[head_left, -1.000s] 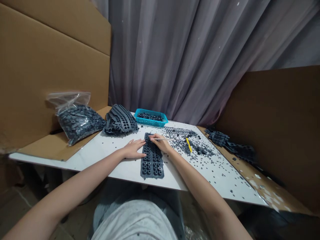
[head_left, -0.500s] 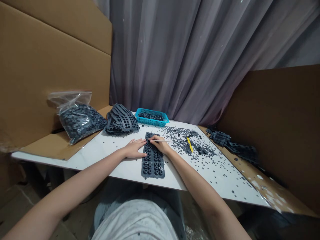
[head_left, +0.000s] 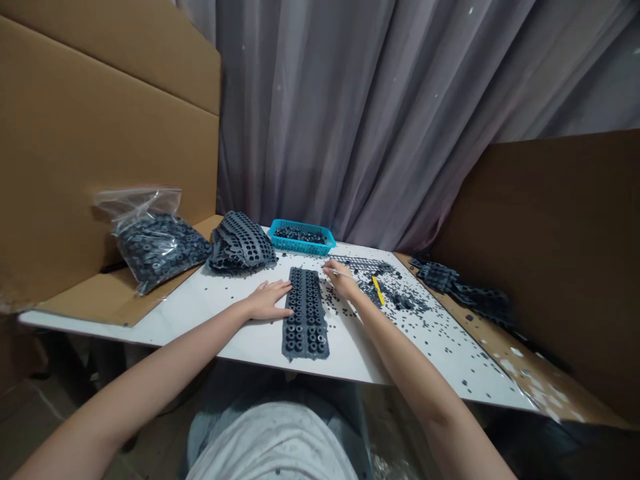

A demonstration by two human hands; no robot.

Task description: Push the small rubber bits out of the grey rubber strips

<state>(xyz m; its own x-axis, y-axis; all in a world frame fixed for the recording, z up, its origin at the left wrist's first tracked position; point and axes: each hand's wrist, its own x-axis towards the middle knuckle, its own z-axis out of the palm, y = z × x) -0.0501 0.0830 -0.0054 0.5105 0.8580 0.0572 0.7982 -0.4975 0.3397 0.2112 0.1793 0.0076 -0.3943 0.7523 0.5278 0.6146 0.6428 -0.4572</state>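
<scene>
A dark grey rubber sheet [head_left: 306,313] with rows of round ring-shaped parts lies lengthwise on the white table in front of me. My left hand [head_left: 270,300] rests beside it, fingers spread, their tips touching its left edge. Just right of the sheet's far end is my right hand [head_left: 341,279], fingers pinched around a thin pale stick [head_left: 344,273]. What the stick's tip looks like is too small to tell. Many small dark bits [head_left: 400,320] are scattered over the table right of the sheet.
A blue basket [head_left: 303,247] of dark parts stands at the back. To its left are stacked perforated sheets [head_left: 241,243] and a clear bag [head_left: 157,247] of dark rings. A yellow tool [head_left: 378,291] lies among the bits. Cardboard walls [head_left: 100,120] flank the table.
My right hand, with the stick, has moved off the sheet to the right. My left hand stays at the sheet's left edge.
</scene>
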